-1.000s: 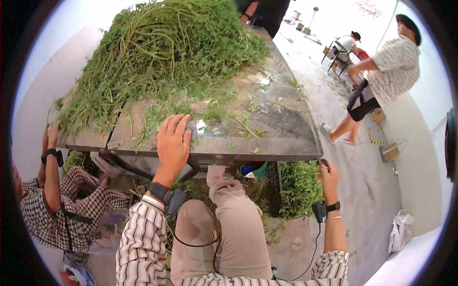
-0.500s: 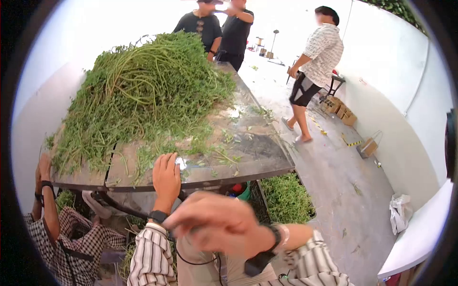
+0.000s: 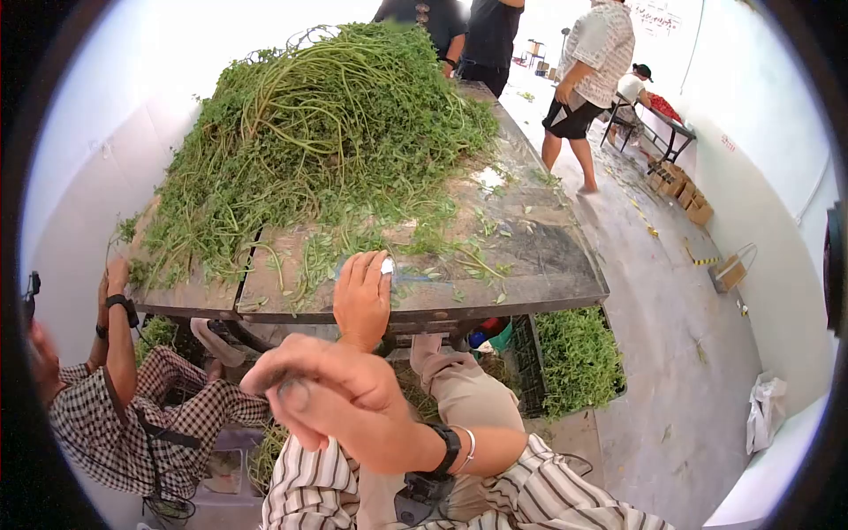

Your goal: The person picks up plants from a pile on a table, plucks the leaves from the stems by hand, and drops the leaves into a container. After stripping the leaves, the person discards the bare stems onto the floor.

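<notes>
My left hand point(image 3: 362, 296) lies palm down on the near edge of the table point(image 3: 539, 287), fingers stretched out. A small white patch shows at the fingertip on its right side. Just beyond the fingers are loose green sprigs, and behind them rises a large heap of leafy green stems point(image 3: 327, 124). Closer to the camera, my right hand point(image 3: 353, 402) is raised in front of my lap, fingers curled in and thumb bent. Nothing shows in it. It overlaps my left forearm in this view.
On the left, a person in checked clothes point(image 3: 177, 397) sits with hands at the table edge. A crate of greens point(image 3: 579, 362) stands under the table's right side. More people stand or sit farther back. Cardboard boxes point(image 3: 680, 187) line the right wall, near a white bag point(image 3: 765, 411).
The view has shifted, so the table and heap appear farther right and higher. My right hand has moved left and turned, fingers curled. The person in the patterned shirt has moved farther off.
</notes>
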Demonstrator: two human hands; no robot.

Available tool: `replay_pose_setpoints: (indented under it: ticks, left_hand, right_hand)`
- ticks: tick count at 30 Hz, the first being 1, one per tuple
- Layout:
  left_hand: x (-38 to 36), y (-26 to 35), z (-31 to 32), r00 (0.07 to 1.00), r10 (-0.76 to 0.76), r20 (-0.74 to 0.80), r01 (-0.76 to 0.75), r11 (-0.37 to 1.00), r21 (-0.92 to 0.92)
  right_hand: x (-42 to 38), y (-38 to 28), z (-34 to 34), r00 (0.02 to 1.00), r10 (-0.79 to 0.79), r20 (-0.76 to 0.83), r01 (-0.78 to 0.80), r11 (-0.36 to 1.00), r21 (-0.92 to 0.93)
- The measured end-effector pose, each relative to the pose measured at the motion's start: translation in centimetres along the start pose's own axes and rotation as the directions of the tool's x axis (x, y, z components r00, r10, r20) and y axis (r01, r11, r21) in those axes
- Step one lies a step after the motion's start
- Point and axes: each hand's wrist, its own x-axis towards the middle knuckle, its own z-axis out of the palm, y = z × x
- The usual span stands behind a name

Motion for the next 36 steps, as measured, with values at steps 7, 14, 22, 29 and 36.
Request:
replay_pose_setpoints:
  ticks: [7, 14, 22, 29, 36]
  left_hand:
    - [-1.0, -0.4, 0.2, 0.947, -0.261, 0.185, 0.294, 0.485, -0.824]
    - [3.4, 2.3, -1.2, 0.993, 0.095, 0.065, -0.089, 0.992, -0.087]
    - [6.1, 2.2, 3.0, 0.928, -0.023, 0.372, 0.060, 0.994, -0.088]
    - [7.0, 1.0, 1.2, 0.950, -0.205, 0.235, 0.301, 0.798, -0.522]
    - [4.4, 3.8, -4.6, 0.945, -0.326, 0.011, 0.270, 0.761, -0.590]
  right_hand:
    - [1.2, -3.6, -5.1, 0.912, -0.283, -0.297, 0.215, 0.946, -0.241]
    - [1.4, -8.5, -12.3, 0.769, -0.415, -0.486, 0.454, 0.890, -0.041]
    - [1.6, -8.0, -14.4, 0.760, -0.362, -0.539, 0.399, 0.916, -0.053]
    - [2.0, -6.1, -16.7, 0.748, -0.289, -0.598, 0.306, 0.949, -0.075]
    - [2.6, -1.5, -19.3, 0.849, -0.027, -0.528, -0.088, 0.978, -0.191]
